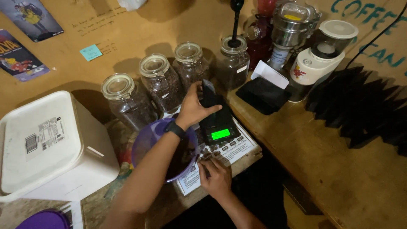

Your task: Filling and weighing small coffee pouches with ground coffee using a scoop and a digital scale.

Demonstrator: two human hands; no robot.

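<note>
1. Head view, the work: a black digital scale (219, 127) with a lit green display sits on a printed white sheet (237, 153) at the counter's edge, and both hands are at it. I judge that weighing goes well here only if the scale stays flat on the sheet and nothing leans on its platform while the reading settles.
2. Head view, left hand (193, 108): it reaches over a purple bowl (148, 138) of dark contents, fingers curled around a small dark object (207, 94) held upright above the back of the scale. The grip looks closed; what the object is I cannot tell.
3. Head view, right hand (217, 177): it rests on the sheet just in front of the scale, fingers bent and drawn together, tips touching the paper. Whether they pinch anything I cannot tell.
4. Head view, surroundings: 4 glass jars (163, 87) of dark beans stand behind, a white tub (51, 146) to the left, grinders (316, 61) to the right.
</note>
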